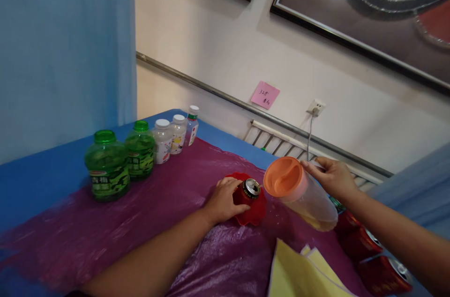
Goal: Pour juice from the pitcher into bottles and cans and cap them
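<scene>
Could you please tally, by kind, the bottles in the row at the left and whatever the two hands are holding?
Green-capped bottles: 2
White-capped bottles: 3
Red can in the left hand: 1
Pitcher in the right hand: 1
Total: 7

Red can (245, 194), orange-lidded pitcher (307, 201), purple sheet (140, 226), blue desk (49, 170).
Can: red, dark band with yellowish marks, silver top. Dish (258, 212): bright red. Pitcher: see-through body, orange lid (284, 177), pale yellow liquid (318, 221). Jars (107, 163): green, labels camouflage-patterned in green and black. Bottles (162, 144): clear, white caps, one with green neck band. Cloth (298, 271): yellow, pale edging. Note (266, 94): pink, dark writing.
</scene>
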Tool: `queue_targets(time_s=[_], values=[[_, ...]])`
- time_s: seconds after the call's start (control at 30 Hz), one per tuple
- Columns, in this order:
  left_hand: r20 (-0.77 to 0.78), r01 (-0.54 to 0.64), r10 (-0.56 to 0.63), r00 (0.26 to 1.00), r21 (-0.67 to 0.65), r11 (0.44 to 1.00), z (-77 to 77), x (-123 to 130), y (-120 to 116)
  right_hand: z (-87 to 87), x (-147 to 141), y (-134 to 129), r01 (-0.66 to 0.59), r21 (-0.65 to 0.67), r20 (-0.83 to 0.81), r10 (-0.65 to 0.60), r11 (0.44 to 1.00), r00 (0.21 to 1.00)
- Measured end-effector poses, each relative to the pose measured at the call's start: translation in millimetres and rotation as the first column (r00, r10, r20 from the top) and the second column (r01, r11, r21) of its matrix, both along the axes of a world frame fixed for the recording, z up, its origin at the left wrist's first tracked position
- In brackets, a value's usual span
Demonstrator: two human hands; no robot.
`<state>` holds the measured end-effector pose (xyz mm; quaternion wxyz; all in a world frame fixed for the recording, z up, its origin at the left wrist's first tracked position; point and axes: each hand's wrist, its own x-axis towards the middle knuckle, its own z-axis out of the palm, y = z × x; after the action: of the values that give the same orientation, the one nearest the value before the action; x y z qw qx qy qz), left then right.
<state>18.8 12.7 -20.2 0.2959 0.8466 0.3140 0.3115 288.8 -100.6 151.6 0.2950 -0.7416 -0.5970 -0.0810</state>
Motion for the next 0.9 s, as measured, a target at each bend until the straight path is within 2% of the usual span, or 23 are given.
queue_targets(time_s=[0.9], values=[[0.003, 0.005, -0.005, 1.000, 0.010, 1.000, -1.9, 0.4, 0.3, -2.3, 6.6, -0.5, 0.021, -0.027, -0.034, -0.022, 0.999, 0.999]])
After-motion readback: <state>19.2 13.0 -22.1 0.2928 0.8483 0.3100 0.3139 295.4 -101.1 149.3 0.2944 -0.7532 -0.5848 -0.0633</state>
